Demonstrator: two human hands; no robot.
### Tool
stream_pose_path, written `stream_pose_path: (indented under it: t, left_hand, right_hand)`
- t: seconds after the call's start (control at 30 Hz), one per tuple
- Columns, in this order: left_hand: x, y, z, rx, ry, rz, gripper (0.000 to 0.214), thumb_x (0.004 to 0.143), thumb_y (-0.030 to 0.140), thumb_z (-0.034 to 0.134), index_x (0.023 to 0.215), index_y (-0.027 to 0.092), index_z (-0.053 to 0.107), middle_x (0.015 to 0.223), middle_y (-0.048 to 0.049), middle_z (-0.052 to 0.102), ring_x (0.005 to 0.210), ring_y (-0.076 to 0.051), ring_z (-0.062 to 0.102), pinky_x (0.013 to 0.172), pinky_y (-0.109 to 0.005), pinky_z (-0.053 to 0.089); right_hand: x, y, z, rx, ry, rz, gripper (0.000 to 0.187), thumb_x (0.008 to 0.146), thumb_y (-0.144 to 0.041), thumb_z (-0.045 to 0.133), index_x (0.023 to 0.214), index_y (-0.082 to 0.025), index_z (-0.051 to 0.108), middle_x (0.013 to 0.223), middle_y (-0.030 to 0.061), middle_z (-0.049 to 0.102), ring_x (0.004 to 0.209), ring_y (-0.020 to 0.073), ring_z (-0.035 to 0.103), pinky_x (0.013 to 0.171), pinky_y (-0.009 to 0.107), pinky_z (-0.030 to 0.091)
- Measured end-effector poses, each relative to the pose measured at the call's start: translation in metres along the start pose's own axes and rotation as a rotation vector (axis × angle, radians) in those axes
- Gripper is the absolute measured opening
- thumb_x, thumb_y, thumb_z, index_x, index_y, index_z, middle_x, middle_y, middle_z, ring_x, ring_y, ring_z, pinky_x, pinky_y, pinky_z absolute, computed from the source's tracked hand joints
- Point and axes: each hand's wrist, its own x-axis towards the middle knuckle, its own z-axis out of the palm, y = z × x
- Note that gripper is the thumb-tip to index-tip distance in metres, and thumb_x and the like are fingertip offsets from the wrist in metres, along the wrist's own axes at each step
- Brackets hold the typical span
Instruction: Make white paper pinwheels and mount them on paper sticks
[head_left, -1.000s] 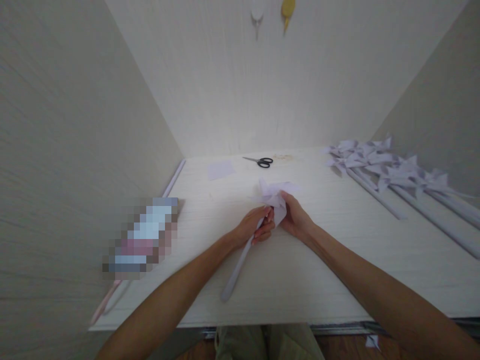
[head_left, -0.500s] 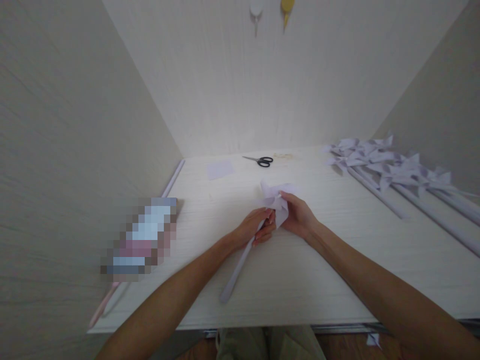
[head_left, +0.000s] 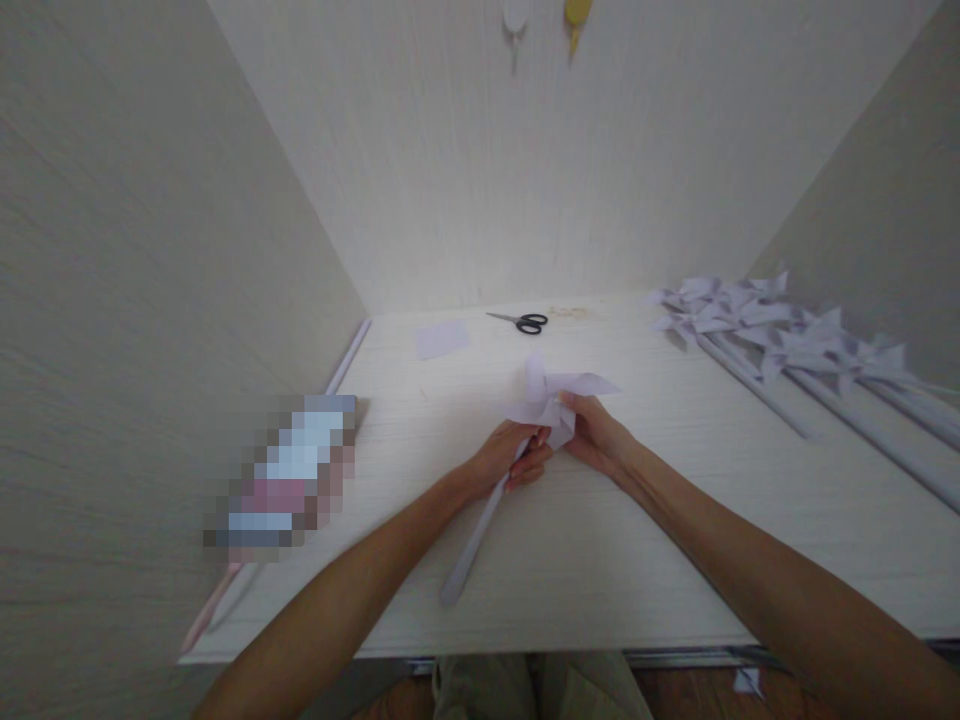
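Observation:
A pale paper pinwheel (head_left: 585,383) with a rolled-paper stick (head_left: 472,545) is between my hands over the middle of the table. My left hand (head_left: 514,455) is closed round the stick just under the blades. With thumb and fingers, my right hand (head_left: 592,425) pinches the pinwheel near its centre; part of its grip is hidden behind the paper. The blades fan out to both sides and upward. Toward the table's near edge, the stick's lower end slants down and left.
Black-handled scissors (head_left: 529,323) and a square of paper (head_left: 441,339) lie at the back. Several finished pinwheels (head_left: 787,335) are heaped on the right. On the left stands a blurred-out object (head_left: 289,470) beside a paper rod (head_left: 349,355). A paper scrap (head_left: 748,681) is on the floor.
The pinwheel's blades have turned, with one now reaching farther right and another pointing up. My right hand has shifted slightly down at the centre; my left hand keeps its place on the stick.

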Motion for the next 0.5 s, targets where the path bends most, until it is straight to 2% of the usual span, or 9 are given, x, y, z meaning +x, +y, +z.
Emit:
stream_pose_path:
  t: [0.23,0.5]
  left_hand:
    - [0.0000,-0.0011,-0.0003,0.007,0.010,0.007,0.024,0.073,0.037,0.043,0.059,0.018,0.037,0.028,0.0101,0.028,0.018,-0.005,0.019,0.022,-0.016,0.014]
    - [-0.0001,-0.0030,-0.0034,-0.022,-0.020,0.015,0.025,0.075,0.036,0.041,0.059,0.018,0.038,0.028,0.0095,0.029,0.018,-0.005,0.019,0.022,-0.016,0.013]
  right_hand:
    - [0.0010,0.0020,0.0017,0.027,0.059,-0.059,0.020,0.050,-0.025,0.069,0.066,-0.016,0.061,0.057,0.0004,0.062,0.056,0.0153,0.058,0.052,0.026,0.046]
    - [0.0012,0.0056,0.0008,0.031,0.094,-0.069,0.021,0.050,-0.021,0.069,0.068,-0.015,0.062,0.058,-0.0003,0.062,0.054,0.0127,0.056,0.053,0.024,0.046]
